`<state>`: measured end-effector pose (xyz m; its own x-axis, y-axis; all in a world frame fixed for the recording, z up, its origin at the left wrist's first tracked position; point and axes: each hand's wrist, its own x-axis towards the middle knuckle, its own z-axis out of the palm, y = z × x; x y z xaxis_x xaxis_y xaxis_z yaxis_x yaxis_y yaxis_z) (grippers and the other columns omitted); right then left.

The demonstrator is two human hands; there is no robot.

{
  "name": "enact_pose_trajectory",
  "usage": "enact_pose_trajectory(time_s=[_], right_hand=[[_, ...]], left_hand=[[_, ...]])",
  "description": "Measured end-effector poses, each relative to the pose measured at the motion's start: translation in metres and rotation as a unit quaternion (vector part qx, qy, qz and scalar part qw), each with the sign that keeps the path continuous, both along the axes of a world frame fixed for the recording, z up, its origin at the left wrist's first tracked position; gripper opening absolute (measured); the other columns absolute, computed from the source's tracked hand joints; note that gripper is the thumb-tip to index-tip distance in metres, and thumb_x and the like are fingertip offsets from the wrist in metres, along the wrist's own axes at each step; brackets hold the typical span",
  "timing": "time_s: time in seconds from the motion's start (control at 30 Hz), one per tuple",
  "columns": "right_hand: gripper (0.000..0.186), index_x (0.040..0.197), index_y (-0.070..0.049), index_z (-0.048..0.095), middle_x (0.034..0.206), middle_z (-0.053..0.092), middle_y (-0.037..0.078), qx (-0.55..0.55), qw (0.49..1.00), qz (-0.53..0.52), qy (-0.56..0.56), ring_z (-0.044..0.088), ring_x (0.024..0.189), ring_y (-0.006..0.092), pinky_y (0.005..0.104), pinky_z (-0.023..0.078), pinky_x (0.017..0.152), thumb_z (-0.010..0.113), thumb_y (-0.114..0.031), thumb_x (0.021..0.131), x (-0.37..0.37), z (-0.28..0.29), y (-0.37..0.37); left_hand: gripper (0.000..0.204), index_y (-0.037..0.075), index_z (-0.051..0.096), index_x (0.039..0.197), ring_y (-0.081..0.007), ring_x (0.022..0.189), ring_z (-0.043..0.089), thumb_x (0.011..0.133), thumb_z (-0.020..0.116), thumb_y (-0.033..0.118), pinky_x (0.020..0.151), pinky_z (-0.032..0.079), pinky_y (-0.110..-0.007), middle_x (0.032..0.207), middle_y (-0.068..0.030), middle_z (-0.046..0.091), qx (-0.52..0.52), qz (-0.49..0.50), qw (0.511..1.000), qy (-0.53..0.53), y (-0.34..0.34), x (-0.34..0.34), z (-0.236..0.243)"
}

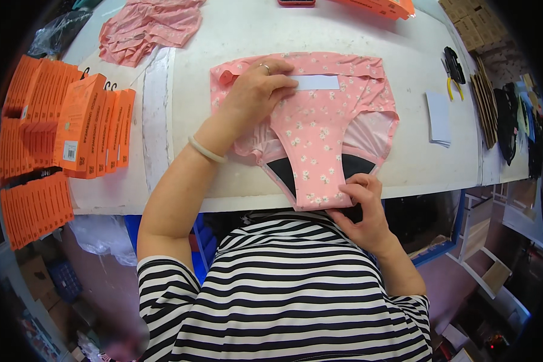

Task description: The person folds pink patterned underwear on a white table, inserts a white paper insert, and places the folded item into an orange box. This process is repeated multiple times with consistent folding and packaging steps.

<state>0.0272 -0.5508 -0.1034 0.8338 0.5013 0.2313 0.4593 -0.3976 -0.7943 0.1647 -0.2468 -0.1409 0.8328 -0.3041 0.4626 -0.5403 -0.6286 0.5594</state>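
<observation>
A pair of pink floral panties [311,130] lies spread on the white table, waistband away from me, its crotch at the near edge. Dark lining shows at both leg openings. Across the upper front lies a white paper strip [318,82]. My left hand [260,90] pinches the strip's left end, over the fabric just below the waistband. Down at the crotch, my right hand [363,211] grips the right corner of the panties between thumb and fingers.
Stacked orange boxes [81,123] fill the table's left side. More pink garments [151,30] lie crumpled at the far left. To the right are a stack of white paper strips [438,117] and yellow-handled snips [454,84]. Another orange package [383,7] sits at the far edge.
</observation>
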Motion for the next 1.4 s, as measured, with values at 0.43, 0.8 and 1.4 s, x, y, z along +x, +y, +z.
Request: enact_pose_trajectory(time_s=[0.43, 0.8, 1.4], right_hand=[[0.029, 0.096, -0.017, 0.074, 0.087, 0.064, -0.005, -0.125, 0.966, 0.142, -0.177, 0.059, 0.112, 0.0246, 0.0537, 0.031, 0.108, 0.082, -0.017, 0.068, 0.022, 0.065, -0.004], [0.025, 0.103, -0.011, 0.073, 0.091, 0.071, 0.004, -0.15, 0.977, 0.05, -0.145, 0.056, 0.112, 0.0285, 0.0455, 0.038, 0.103, 0.08, -0.018, 0.08, 0.176, 0.046, 0.06], [0.023, 0.085, -0.012, 0.062, 0.078, 0.058, 0.004, -0.271, 0.942, -0.019, -0.199, 0.058, 0.089, 0.0241, 0.0465, 0.038, 0.088, 0.081, -0.024, 0.079, 0.185, 0.012, 0.09]], left_hand=[[0.062, 0.002, 0.067, 0.116, -0.0389, 0.13, 0.053, 0.068, 0.091, 0.034, 0.111, 0.043, -0.047, 0.136, -0.0181, 0.058, 0.083, -0.081, 0.993, -0.005, 0.001, -0.03, 0.026], [0.04, 0.004, 0.063, 0.128, -0.0379, 0.132, 0.048, 0.088, 0.059, 0.01, 0.112, 0.04, -0.046, 0.137, -0.0167, 0.057, 0.079, -0.126, 0.989, -0.014, -0.002, -0.046, 0.027], [0.037, 0.004, 0.067, 0.125, -0.0288, 0.13, 0.055, 0.089, 0.062, 0.0, 0.108, 0.046, -0.036, 0.136, -0.0131, 0.063, -0.167, -0.11, 0.954, 0.225, 0.008, -0.053, 0.014]])
